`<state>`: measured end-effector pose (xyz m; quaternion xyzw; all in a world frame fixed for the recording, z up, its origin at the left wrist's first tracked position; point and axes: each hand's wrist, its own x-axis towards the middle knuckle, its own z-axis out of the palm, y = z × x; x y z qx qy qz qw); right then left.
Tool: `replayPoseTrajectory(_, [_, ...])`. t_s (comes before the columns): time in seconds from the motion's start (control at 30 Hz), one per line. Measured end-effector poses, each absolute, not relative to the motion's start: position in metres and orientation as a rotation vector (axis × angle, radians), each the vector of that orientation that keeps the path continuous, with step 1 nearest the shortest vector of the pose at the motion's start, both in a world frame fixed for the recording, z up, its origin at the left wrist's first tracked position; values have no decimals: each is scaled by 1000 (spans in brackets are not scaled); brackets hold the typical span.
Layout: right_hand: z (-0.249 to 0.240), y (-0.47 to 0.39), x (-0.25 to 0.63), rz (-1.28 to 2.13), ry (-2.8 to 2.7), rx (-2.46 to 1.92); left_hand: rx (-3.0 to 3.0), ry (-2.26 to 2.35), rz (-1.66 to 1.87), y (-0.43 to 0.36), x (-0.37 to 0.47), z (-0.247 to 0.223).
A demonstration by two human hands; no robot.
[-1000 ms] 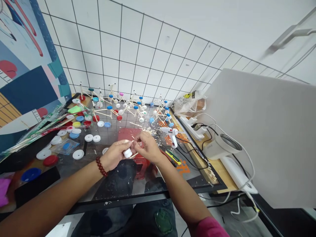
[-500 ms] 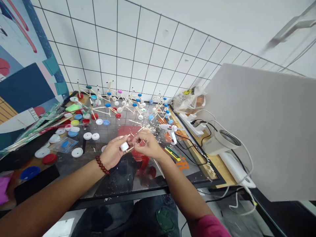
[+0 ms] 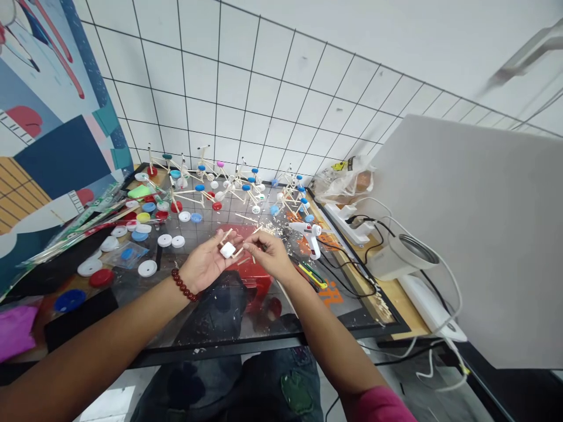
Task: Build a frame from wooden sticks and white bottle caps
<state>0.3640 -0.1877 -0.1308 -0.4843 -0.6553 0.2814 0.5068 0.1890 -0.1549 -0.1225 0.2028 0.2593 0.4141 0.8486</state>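
Observation:
A small white cap [image 3: 227, 250] with short wooden stick pieces around it rests on my left hand [image 3: 204, 264], palm up with the fingers spread under it. A red bead bracelet circles that wrist. My right hand [image 3: 268, 253] is just to the right, its thumb and fingertips pinched on a short wooden stick [image 3: 238, 254] beside the cap. Beneath both hands the dark, shiny tabletop [image 3: 185, 328] shows a red reflection.
Little stick-and-cap bicycle models [image 3: 246, 187] stand along the back. Loose bottle caps [image 3: 147, 268] lie at the left. At the right are a white glue gun [image 3: 311, 237], yellow cutter [image 3: 314, 275], power strip [image 3: 349, 224] and cables.
My left hand has opened flatter, and the white cap now lies on its fingers. My right hand's fingers have shifted slightly. The whole view has moved a little.

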Motion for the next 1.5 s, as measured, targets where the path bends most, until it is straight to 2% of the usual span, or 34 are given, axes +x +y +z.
replayPoseTrajectory(0.13, [-130,-185,367,751,-1473,-1182,448,537,802,-153,187,-125])
replayPoseTrajectory(0.3, [-132,-182,373,756,-1441,-1269,637,576,885,-150,187,-130])
replayPoseTrajectory(0.43, [-131,-181,392,498,-1438,-1457,675,650,1010,-143,185,-133])
replayPoseTrajectory(0.57, [-129,-183,404,256,-1767,-1744,666,672,1081,-135,181,-131])
replayPoseTrajectory(0.77, [-134,-186,382,-10,-2003,-1933,663,699,1120,-132,180,-131])
replayPoseTrajectory(0.93, [-132,-191,367,-52,-2079,-2008,688,691,1086,-134,181,-132])
replayPoseTrajectory(1.03, [-129,-191,373,76,-2016,-1981,682,687,1080,-134,181,-132])
replayPoseTrajectory(1.3, [-121,-184,395,1111,-1116,-1327,712,622,985,-138,182,-131])
replayPoseTrajectory(1.4, [-125,-182,386,1233,-1069,-1245,767,589,894,-142,183,-131])
replayPoseTrajectory(1.5, [-130,-181,379,1202,-1106,-1239,792,612,865,-143,183,-131])
